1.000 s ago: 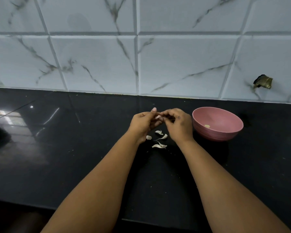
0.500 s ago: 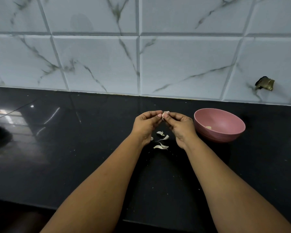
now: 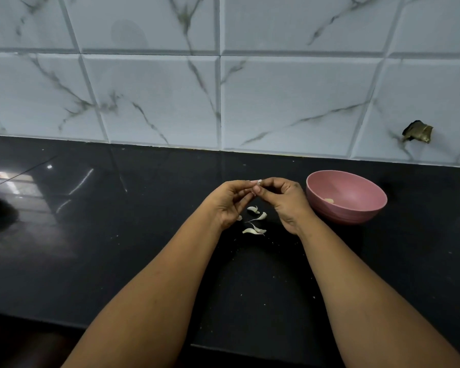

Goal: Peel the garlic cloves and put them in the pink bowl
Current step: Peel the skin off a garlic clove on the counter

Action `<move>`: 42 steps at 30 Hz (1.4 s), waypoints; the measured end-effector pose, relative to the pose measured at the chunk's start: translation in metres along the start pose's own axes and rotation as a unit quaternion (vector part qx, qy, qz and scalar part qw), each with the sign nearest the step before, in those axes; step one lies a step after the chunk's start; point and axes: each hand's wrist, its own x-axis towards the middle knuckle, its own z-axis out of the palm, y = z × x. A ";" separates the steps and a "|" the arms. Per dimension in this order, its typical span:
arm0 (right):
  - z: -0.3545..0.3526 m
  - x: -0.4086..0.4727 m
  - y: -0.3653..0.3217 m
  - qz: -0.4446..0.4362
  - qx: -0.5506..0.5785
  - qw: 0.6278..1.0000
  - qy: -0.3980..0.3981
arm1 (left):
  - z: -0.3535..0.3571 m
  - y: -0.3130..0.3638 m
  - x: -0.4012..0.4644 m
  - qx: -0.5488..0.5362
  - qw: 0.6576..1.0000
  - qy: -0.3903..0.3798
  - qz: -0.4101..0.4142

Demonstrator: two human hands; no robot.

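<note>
here your left fingers (image 3: 246,191) and right fingers (image 3: 260,191) pinch one clove (image 3: 258,181) between them above the counter (image 3: 144,248). skins (image 3: 254,221) lie just below your hands; the bowl (image 3: 361,216), right, holds one peeled clove (image 3: 329,200).

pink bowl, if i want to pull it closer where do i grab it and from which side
Pinch the near-left rim of the pink bowl from above, thumb inside. It stands upright and open-topped, its curved wall tapers downward, and the right hand is just left of it.
</note>
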 end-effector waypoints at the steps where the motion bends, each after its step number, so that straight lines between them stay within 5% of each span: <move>1: -0.001 0.000 0.000 0.007 0.018 1.000 -0.008 | 0.000 0.000 0.000 0.002 1.000 -0.003 0.002; 9: 0.001 -0.002 0.001 0.010 0.079 0.997 0.005 | 0.003 -0.014 0.002 0.089 0.985 0.030 0.143; 26: 0.016 -0.002 0.004 0.007 0.117 0.990 0.079 | 0.013 -0.031 0.005 0.109 0.961 0.099 0.233; 37: 0.014 0.001 0.003 0.035 0.137 0.985 0.098 | 0.009 -0.031 0.009 0.081 0.977 0.048 0.193; 42: 0.011 0.004 -0.004 -0.006 0.003 0.994 0.110 | 0.001 -0.018 0.011 0.013 0.990 0.006 0.143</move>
